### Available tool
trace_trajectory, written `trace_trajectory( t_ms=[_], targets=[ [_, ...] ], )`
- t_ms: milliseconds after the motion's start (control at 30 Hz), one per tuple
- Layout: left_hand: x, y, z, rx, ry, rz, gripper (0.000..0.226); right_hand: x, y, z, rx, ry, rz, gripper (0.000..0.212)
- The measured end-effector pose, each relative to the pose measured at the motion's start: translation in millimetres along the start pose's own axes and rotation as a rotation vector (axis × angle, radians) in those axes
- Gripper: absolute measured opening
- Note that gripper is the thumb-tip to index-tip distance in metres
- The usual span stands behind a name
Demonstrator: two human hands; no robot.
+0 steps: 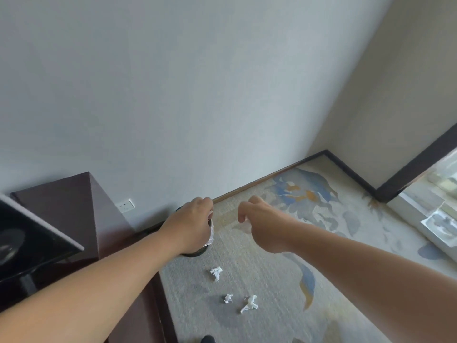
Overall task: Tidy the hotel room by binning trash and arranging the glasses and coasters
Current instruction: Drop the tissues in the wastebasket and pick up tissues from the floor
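Observation:
A dark round trash bin (195, 254) stands on the carpet by the wall, mostly hidden under my left hand (193, 221). My left hand's curled fingers grip the bin's clear plastic liner (211, 235) at the rim. To the right, my right hand (257, 219) hovers above the carpet and pinches a faint, see-through edge of the same liner. Three crumpled white tissues lie on the carpet nearer to me: one (216, 273) just below the bin, a small one (228, 298) and a larger one (249, 304) side by side. No glasses or coasters are in view.
A dark wooden cabinet (74, 209) stands left of the bin, with a black glossy screen (29, 238) in front of it. A wall socket (125, 206) sits low on the wall. Patterned carpet (309, 194) runs to a dark skirting board (351, 174); a shoe tip (208, 339) shows at the bottom.

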State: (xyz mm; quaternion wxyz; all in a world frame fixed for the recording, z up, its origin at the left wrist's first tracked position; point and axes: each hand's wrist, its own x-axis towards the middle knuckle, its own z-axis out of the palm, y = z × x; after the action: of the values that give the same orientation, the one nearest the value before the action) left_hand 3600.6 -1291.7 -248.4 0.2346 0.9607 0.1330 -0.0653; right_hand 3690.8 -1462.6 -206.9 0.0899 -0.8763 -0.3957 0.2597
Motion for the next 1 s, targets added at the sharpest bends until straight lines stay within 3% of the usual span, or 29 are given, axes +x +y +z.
trace_trajectory(
  t_ms=[267,567,767,1000],
  targets=[
    [50.8,-31.5,6.3,-0.065,0.044,-0.213,0.022,84.5,26.0,-11.4,-0.009,-0.092,-0.155,0.051],
    [118.0,-23.6,58.0,-0.230,0.136,-0.551,0.034,193.9,104.9,-19.9,-0.053,-0.230,-0.393,0.061],
    [156.6,-56.9,114.9,-0.299,0.076,-0.650,0.051,260.8,136.0,24.1,0.011,-0.249,-0.346,0.057],
    [206.4,-137.5,205.2,-0.303,0.174,-0.719,0.033,357.2,144.6,129.3,0.044,-0.168,-0.312,0.041]
  ],
)
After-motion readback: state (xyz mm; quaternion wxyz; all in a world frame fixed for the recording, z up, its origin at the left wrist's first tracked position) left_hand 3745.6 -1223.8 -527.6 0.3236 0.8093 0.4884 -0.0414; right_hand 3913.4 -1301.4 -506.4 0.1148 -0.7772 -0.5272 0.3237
